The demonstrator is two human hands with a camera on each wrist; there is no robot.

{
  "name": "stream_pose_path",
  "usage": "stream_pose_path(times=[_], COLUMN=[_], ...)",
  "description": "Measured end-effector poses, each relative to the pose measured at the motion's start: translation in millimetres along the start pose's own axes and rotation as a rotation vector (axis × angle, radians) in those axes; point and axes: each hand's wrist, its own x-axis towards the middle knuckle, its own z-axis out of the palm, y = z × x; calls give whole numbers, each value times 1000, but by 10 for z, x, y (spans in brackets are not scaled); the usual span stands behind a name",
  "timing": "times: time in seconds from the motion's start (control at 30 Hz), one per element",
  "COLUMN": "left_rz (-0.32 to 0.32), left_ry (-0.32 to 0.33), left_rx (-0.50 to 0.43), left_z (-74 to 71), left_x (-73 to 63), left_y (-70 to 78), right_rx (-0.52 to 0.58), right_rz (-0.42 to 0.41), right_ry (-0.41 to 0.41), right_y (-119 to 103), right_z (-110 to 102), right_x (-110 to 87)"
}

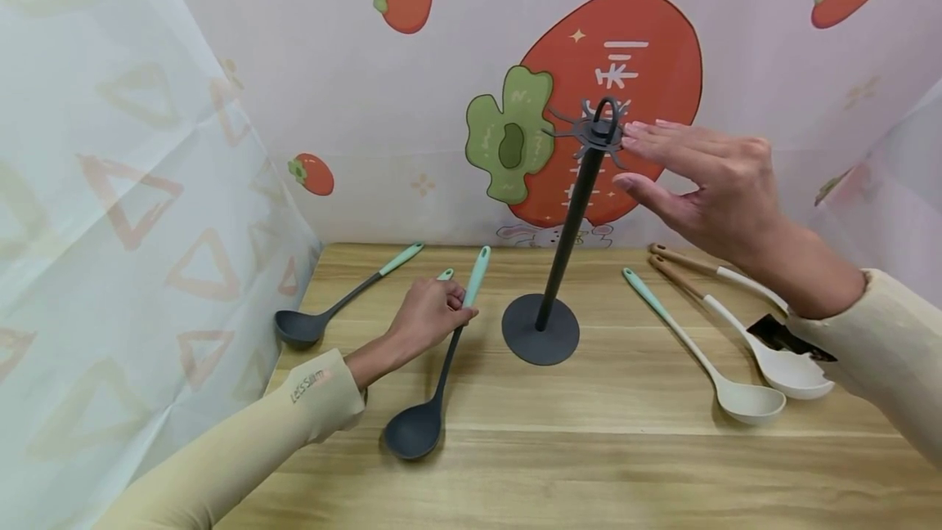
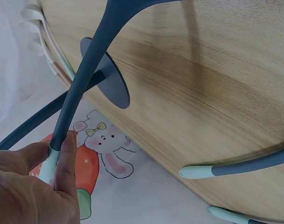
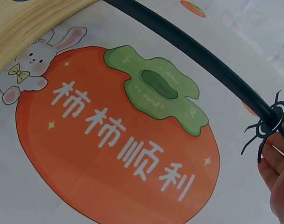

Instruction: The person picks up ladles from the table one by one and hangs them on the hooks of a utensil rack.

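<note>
My left hand [image 1: 425, 313] pinches a dark grey ladle [image 1: 414, 430] where its mint handle meets the grey shaft. In the left wrist view this ladle [image 2: 83, 77] slants up from the fingertips, its bowl mostly out of frame. A black utensil stand [image 1: 567, 252] rises from a round base, with a ring of hooks and a loop on top. Beside that hook ring [image 1: 598, 134] is my right hand [image 1: 706, 178], fingers extended and fingertips right at the hooks. In the right wrist view, the right hand's fingers [image 3: 274, 163] sit just below the hook ring.
Another grey ladle [image 1: 300, 327] lies at the far left; a further mint handle [image 1: 445, 274] shows behind my left hand. On the right lie a white ladle with a mint handle [image 1: 751, 401] and two white utensils with wooden handles [image 1: 684, 278]. A printed cloth [image 1: 412, 105] hangs behind.
</note>
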Motion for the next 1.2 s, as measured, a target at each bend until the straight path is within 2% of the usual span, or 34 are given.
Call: stream_pose_path(times=[0.27, 0.67, 0.93, 1.2], left_rz=[3, 8, 41, 101], left_ry=[3, 46, 46, 66], left_rx=[-8, -13, -48, -51], left_z=[-24, -81, -128, -168], left_x=[-28, -152, -235, -304], left_y=[31, 100, 158, 184], right_rx=[-7, -25, -18, -29], right_rz=[10, 10, 15, 14], right_ry=[-8, -20, -6, -2], right_y=[-13, -25, -29, -29], right_z=[-1, -2, -2, -5], right_x=[8, 18, 18, 21])
